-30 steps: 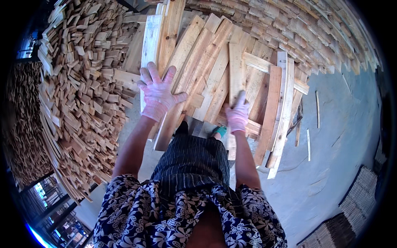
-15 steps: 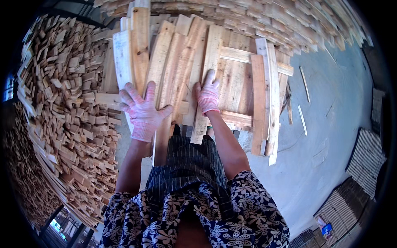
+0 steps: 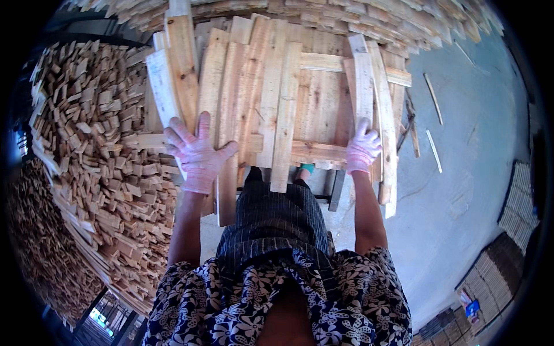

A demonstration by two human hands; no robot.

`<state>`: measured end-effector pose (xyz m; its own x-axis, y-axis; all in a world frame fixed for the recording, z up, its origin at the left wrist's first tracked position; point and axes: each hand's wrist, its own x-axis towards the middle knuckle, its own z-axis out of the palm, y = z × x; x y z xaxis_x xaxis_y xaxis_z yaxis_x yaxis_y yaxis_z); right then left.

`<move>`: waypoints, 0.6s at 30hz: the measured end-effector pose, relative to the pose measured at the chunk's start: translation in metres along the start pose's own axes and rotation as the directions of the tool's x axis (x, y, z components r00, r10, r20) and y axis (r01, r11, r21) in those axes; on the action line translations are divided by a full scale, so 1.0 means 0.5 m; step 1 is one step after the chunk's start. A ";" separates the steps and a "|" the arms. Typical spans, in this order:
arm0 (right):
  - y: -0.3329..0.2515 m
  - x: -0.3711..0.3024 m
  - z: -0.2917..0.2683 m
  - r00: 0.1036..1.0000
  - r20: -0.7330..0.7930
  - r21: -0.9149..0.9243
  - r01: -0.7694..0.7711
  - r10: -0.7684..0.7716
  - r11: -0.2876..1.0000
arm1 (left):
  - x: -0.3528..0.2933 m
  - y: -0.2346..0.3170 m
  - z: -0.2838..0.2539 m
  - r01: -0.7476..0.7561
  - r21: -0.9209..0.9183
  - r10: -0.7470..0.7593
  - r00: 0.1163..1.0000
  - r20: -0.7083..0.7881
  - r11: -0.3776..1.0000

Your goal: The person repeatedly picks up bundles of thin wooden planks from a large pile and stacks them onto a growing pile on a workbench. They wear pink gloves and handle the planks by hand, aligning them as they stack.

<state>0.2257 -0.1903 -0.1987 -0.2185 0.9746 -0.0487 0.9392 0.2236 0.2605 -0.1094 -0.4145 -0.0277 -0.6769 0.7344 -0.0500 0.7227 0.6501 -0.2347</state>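
My left hand (image 3: 199,153), in a pink-stained white glove, lies with fingers spread on the boards at the left of a wooden rack. A pale whitish board (image 3: 161,86) and a knotty yellowish board (image 3: 183,72) extend away from its fingertips. My right hand (image 3: 363,149), gloved alike, is closed around the near part of a narrow pale board (image 3: 362,78) on the right side; its thumb side is partly hidden. Between my hands, several planks lie side by side, among them a loose narrow plank (image 3: 285,115) jutting toward me.
Crosswise rails (image 3: 320,151) run under the planks, with a dark metal leg (image 3: 336,190) below. A large heap of short wood pieces (image 3: 109,167) fills the left. Stacked boards (image 3: 323,17) rise at the far side. Thin offcuts (image 3: 433,98) lie on the grey floor at right.
My right hand has left the middle plank and moved right onto a board at the right side, which now sits tilted. My left hand stays spread on the left boards.
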 end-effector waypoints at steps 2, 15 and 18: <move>-0.017 0.018 -0.047 0.994 0.092 0.160 0.036 -0.052 0.986 | 0.003 0.001 -0.017 0.057 -0.029 -0.054 0.993 0.106 0.998; -0.224 0.043 -0.172 0.819 0.343 0.678 0.123 -0.460 0.724 | -0.006 0.009 0.004 0.043 -0.121 -0.035 0.997 0.067 0.992; -0.098 0.119 -0.158 0.996 -0.055 0.230 0.086 -0.076 0.969 | -0.007 0.005 0.006 0.062 -0.086 -0.054 0.995 0.089 0.994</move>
<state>0.1460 -0.1442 -0.1383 -0.3030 0.9529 -0.0155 0.9525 0.3033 0.0262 -0.1057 -0.4162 -0.0308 -0.7246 0.6780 -0.1239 0.6890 0.7085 -0.1525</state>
